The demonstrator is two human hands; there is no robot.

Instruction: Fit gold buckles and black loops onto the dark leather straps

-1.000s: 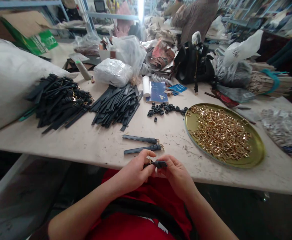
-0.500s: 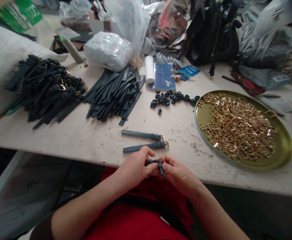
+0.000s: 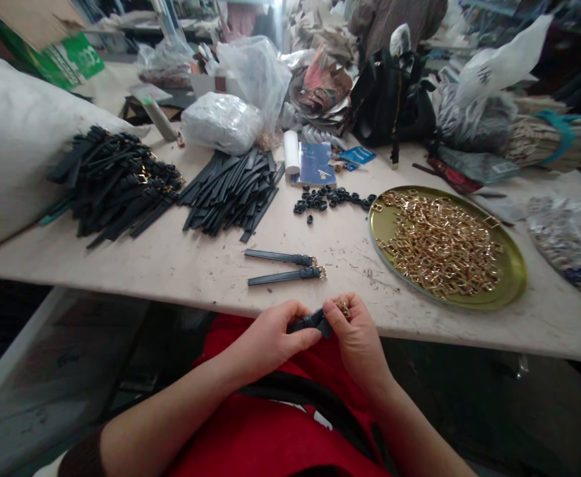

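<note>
Left hand [image 3: 270,338] and right hand [image 3: 357,338] pinch one black strap [image 3: 313,322] between them at the desk [image 3: 195,278] edge, over the lap; right fingers closed on a gold buckle [image 3: 343,307] too. Risk: small slick buckle slips, drops to the floor. Two finished straps [image 3: 285,267] lie flat just beyond. Farther: round brass tray [image 3: 384,245] of shiny buckles, matte strap piles [image 3: 230,192].

Place: small assembly workshop for watch straps, where I sit at a scuffed worktable [image 3: 181,271].
Stock: heaps of black straps [image 3: 230,199]; another heap with buckles fitted [image 3: 116,185].
Parts: round brass tray [image 3: 511,291] of gold buckles [image 3: 439,242]; black strap loops [image 3: 332,197].
Finished: two buckled straps [image 3: 285,267] near my edge.
Surroundings: plastic bags [image 3: 223,122], cardboard, metal shelving behind.
</note>
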